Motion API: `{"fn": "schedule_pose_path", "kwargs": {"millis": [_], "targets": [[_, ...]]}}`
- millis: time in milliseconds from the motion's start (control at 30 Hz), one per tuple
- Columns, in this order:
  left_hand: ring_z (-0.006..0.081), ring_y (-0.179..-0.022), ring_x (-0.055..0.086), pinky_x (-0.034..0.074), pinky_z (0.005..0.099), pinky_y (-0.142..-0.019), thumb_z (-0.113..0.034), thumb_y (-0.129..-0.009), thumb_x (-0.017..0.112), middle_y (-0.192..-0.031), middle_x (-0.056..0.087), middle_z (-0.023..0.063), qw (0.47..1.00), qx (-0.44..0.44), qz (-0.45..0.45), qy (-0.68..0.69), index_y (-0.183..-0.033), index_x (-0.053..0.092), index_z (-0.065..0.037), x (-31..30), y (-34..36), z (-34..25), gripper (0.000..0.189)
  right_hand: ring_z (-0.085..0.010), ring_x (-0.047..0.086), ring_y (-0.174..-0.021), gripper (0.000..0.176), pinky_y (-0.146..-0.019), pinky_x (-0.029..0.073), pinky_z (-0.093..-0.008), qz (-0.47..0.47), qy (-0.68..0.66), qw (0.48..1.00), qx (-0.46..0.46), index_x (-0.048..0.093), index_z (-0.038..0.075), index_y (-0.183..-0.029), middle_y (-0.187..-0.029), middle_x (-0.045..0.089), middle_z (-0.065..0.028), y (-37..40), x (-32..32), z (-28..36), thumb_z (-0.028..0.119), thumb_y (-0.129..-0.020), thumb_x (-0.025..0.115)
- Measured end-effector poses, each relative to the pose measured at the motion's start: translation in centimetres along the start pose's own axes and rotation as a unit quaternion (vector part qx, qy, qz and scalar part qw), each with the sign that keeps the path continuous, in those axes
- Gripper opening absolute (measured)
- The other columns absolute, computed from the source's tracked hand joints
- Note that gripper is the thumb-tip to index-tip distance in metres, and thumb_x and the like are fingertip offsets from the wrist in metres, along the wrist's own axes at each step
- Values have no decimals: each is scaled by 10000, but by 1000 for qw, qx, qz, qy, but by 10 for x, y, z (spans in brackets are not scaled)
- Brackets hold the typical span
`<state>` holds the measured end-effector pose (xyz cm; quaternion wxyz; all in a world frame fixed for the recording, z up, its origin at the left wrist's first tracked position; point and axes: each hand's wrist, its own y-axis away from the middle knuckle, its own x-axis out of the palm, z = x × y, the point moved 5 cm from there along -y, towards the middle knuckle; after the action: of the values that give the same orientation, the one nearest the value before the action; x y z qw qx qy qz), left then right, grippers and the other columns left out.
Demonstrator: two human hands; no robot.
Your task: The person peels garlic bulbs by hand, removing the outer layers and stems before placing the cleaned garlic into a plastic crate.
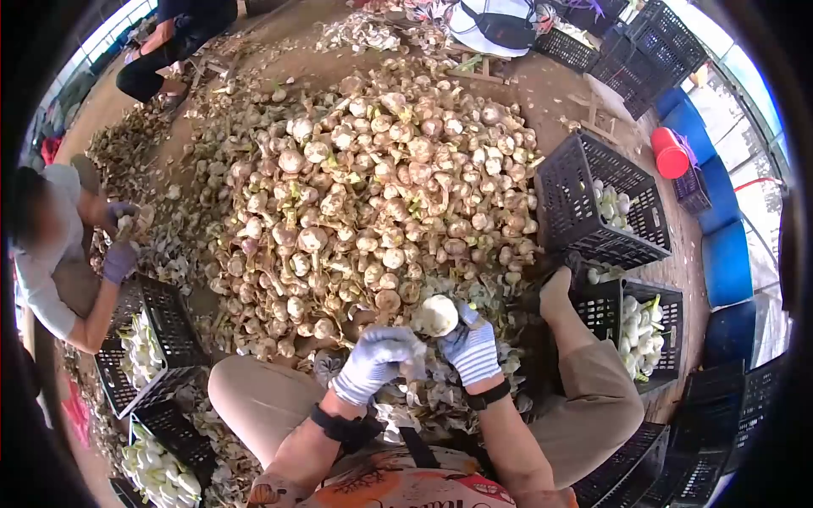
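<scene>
A whitish, partly peeled garlic bulb (439,316) is gripped in my right hand (471,347), which wears a striped grey-white glove. Just left of the bulb, my left hand (377,362) has its gloved fingers closed, with papery garlic skin (413,366) hanging at the fingertips; motion blurs this spot slightly. Beyond both hands rises a big heap of unpeeled garlic bulbs (381,186), brown and dirty with stems. Loose peelings (406,415) litter the ground under my hands, between my bent legs.
To my right stand black crates (593,199) holding peeled white garlic (641,334). More crates (174,313) are on the left, beside a seated co-worker (63,254) in gloves. Another person (174,51) sits farther back. A red bucket (670,153) stands near blue barrels (726,264).
</scene>
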<state>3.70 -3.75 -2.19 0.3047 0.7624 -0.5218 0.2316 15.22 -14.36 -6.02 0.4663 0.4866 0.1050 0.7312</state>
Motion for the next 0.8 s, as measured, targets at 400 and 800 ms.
{"fn": "schedule_pose_path", "kwargs": {"millis": [400, 800], "targets": [[246, -551, 544, 437, 356, -513, -181, -754, 683, -668, 561, 109, 783, 196, -78, -585, -795, 582, -6, 30, -14, -20, 206, -63, 491, -507, 176, -414, 406, -189, -40, 27, 999, 5, 541, 83, -881, -653, 520, 31, -5, -17, -5, 211, -812, 640], [117, -503, 546, 422, 240, -474, -65, -803, 590, -604, 590, 42, 976, 87, -137, -147, -716, 627, 9, -9, -18, -13, 120, -109, 464, -417, 232, -351, 341, -232, -16, 2, 997, 77, 609, 46, -883, -627, 579, -22, 17, 0, -14, 272, -831, 616]]}}
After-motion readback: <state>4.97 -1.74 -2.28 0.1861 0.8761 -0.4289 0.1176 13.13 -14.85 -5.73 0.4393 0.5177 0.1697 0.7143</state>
